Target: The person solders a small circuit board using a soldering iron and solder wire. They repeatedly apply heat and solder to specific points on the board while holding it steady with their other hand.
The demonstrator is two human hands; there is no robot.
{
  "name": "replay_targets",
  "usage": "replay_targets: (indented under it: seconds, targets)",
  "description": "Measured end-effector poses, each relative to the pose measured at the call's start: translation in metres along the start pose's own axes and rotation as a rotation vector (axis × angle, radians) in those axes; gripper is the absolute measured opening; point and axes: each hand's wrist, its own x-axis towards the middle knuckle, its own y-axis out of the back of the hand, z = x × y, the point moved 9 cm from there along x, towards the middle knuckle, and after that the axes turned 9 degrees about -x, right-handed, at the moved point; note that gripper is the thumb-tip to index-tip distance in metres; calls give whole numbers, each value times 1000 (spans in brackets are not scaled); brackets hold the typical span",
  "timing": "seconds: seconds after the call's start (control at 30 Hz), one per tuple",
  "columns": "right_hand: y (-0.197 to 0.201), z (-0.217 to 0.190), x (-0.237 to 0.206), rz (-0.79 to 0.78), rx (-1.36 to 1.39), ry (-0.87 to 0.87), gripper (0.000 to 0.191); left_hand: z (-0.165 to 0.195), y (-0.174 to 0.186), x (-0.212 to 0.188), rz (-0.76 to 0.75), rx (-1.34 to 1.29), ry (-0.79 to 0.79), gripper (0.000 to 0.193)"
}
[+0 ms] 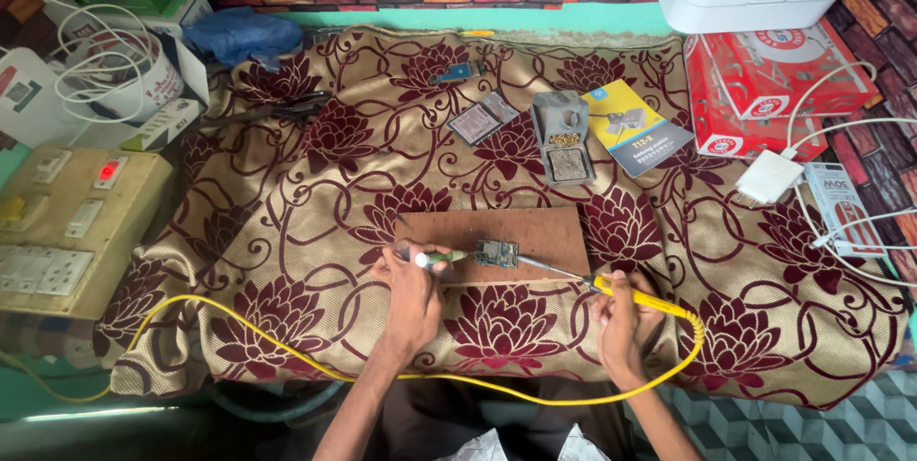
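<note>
1. Gold woven cloth with dark red flower patterns (pixel 315 193) covers a low table, its surface slightly rumpled.
2. A flat brown rectangular board (pixel 544 232) lies on the cloth near the front edge.
3. A small rectangular circuit board (pixel 497 254), grey-blue with tiny parts, sits on the brown board's near edge.
4. The left hand (pixel 413 291) is closed around a slim pale green-handled tool (pixel 441 257), whose end touches the circuit board's left side.
5. The right hand (pixel 623 320) is closed around a yellow-handled soldering iron (pixel 611 286); its thin metal tip reaches to the circuit board's right side.
6. A yellow rubbery cord (pixel 287 337) runs from the iron in a long curve along the table's front edge to the left.
7. Farther back lie a grey rectangular metal stand with brass wool and a sponge pad (pixel 564 141), and a yellow and blue booklet (pixel 632 127) just beside it.
8. A beige switchboard with a glowing red light (pixel 67 232) stands at the left.
9. A red cardboard box (pixel 774 88) and a white plastic charger with cables (pixel 769 177) lie at the right.
</note>
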Motion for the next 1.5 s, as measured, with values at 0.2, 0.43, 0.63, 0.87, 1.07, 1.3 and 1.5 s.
replay_targets:
  seconds: [0.2, 0.43, 0.63, 0.87, 1.07, 1.3, 1.5]
  targets:
    - [-3, -5, 0, -24, -27, 37, 22, -5, -2, 0, 8, -55, 21, 33]
    - [-7, -10, -1, -28, 5, 20, 23, -5, -3, 0, -8, -75, 18, 33]
    - [-5, -14, -3, -2, -4, 15, 27, -3, 3, -1, 45, -118, -44, 34]
    - [-6, -12, -4, -4, 5, -1, 28, -4, 3, -1, 44, -71, -47, 29]
    - [-9, -14, -2, -29, -1, 16, 26, -10, -1, 1, 35, -45, -8, 26]
    - [-10, -17, -4, -30, -21, 25, 28, -3, 1, -1, 48, -51, -54, 28]
    - [-6, -17, -2, 22, 11, -39, 34, 1, 2, 2, 32, -32, -51, 25]
